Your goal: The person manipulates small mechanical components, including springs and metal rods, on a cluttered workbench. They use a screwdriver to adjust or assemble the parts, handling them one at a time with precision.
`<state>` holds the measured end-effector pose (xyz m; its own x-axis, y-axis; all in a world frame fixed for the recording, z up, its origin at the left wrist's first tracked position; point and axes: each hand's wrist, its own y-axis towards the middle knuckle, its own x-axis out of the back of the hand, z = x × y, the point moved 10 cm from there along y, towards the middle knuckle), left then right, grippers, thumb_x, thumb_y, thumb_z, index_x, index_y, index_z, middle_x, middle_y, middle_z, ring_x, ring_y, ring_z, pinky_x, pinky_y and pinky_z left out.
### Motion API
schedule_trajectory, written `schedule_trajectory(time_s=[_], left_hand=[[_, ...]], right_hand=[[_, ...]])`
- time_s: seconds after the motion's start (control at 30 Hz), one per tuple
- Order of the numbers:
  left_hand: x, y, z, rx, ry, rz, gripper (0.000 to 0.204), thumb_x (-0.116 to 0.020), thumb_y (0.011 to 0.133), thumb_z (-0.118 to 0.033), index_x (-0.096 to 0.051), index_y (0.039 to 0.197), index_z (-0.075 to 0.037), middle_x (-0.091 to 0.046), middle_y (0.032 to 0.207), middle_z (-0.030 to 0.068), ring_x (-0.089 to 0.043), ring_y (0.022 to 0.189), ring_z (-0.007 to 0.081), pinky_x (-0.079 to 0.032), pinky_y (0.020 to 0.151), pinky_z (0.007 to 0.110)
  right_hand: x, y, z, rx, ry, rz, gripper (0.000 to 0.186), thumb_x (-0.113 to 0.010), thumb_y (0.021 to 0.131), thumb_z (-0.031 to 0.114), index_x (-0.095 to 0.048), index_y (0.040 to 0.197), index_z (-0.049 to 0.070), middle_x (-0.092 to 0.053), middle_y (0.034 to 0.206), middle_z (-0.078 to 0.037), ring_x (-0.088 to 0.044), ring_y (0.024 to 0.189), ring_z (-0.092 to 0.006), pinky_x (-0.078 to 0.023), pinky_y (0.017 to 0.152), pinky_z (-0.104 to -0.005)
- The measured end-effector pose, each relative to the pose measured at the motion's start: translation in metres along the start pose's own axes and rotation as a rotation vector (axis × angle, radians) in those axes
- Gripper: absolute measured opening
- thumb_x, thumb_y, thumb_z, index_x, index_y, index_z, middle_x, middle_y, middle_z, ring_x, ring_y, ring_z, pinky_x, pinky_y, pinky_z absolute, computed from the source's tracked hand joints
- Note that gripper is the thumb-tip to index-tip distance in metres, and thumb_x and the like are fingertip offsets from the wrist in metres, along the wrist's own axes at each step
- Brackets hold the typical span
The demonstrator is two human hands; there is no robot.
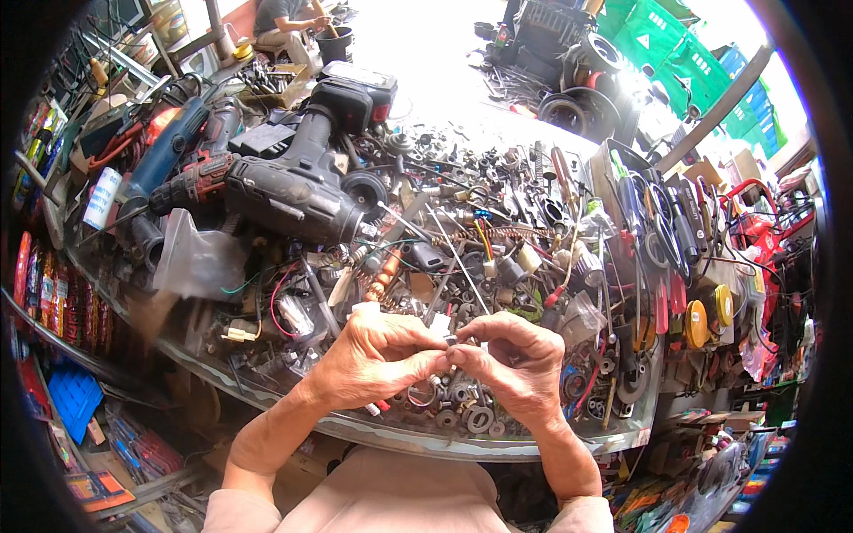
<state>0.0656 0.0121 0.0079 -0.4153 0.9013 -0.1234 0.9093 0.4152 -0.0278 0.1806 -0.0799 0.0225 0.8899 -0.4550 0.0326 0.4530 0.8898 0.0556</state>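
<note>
Over the front of the cluttered table, my left hand (380,352) and my right hand (522,362) meet fingertip to fingertip. Both pinch a small dark part (450,340), mostly covered by the fingers; its kind cannot be made out. Just below them lie several metal rings and washers (480,418). A thin metal rod (458,262) slants through the heap beyond my right hand. To the far left of my hands, a large black cordless drill (289,197) lies on its side, its battery pack toward the back.
Loose metal parts, wires and connectors cover the glass-edged table (533,447). A blue angle grinder (169,147) and a clear plastic bag (203,259) lie at left. Screwdrivers and cables stand in a rack (635,213) at right. Another person (289,31) sits at the far back.
</note>
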Motion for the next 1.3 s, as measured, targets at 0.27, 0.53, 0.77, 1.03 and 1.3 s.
schedule_trajectory(time_s=[0.27, 0.53, 0.77, 1.03, 1.3], left_hand=[[0.002, -0.003, -0.042, -0.353, 0.535, -0.17, 0.016, -0.084, 0.081, -0.005, -0.077, 0.096, -0.002, -0.075, 0.084, 0.008, -0.07, 0.072, 0.0218, -0.053, 0.078, 0.034], [0.0, -0.005, -0.038, -0.373, 0.504, -0.203, 0.015, -0.084, 0.084, -0.01, -0.077, 0.098, -0.006, -0.074, 0.085, 0.0068, -0.07, 0.072, 0.0214, -0.047, 0.088, 0.036], [-0.001, -0.001, -0.035, -0.334, 0.462, -0.134, 0.013, -0.08, 0.088, -0.013, -0.079, 0.101, -0.01, -0.075, 0.085, 0.0029, -0.069, 0.072, 0.0189, -0.016, 0.124, 0.054], [0.0, -0.002, -0.032, -0.313, 0.434, -0.134, 0.014, -0.078, 0.091, -0.015, -0.08, 0.104, -0.01, -0.075, 0.086, 0.0029, -0.07, 0.076, 0.0186, -0.013, 0.125, 0.056], [-0.001, -0.001, -0.028, -0.25, 0.421, -0.104, 0.014, -0.077, 0.091, -0.014, -0.079, 0.104, -0.009, -0.075, 0.086, 0.0046, -0.071, 0.078, 0.0191, -0.017, 0.123, 0.054]], right_hand=[[0.002, -0.001, -0.003, 0.002, -0.065, -0.056, 0.019, -0.084, 0.088, 0.011, -0.075, 0.102, 0.002, -0.071, 0.08, 0.005, -0.039, 0.058, 0.0043, -0.026, 0.048, -0.0169], [0.003, -0.003, 0.008, 0.053, -0.066, -0.067, 0.024, -0.085, 0.087, 0.01, -0.075, 0.107, 0.001, -0.073, 0.084, 0.002, -0.041, 0.058, 0.0039, -0.029, 0.048, -0.0168], [0.003, -0.001, 0.009, 0.075, -0.018, -0.055, 0.024, -0.083, 0.089, 0.008, -0.075, 0.11, 0.001, -0.073, 0.087, 0.001, -0.045, 0.062, 0.0037, -0.032, 0.052, -0.016], [0.004, -0.002, 0.004, 0.03, 0.006, -0.049, 0.024, -0.082, 0.089, 0.006, -0.075, 0.111, 0.0, -0.073, 0.091, -0.001, -0.051, 0.065, 0.0027, -0.036, 0.054, -0.0158], [0.002, -0.002, 0.006, 0.04, -0.004, -0.024, 0.024, -0.078, 0.092, 0.005, -0.074, 0.115, 0.0, -0.074, 0.094, -0.002, -0.058, 0.07, 0.0009, -0.043, 0.058, -0.0155]])
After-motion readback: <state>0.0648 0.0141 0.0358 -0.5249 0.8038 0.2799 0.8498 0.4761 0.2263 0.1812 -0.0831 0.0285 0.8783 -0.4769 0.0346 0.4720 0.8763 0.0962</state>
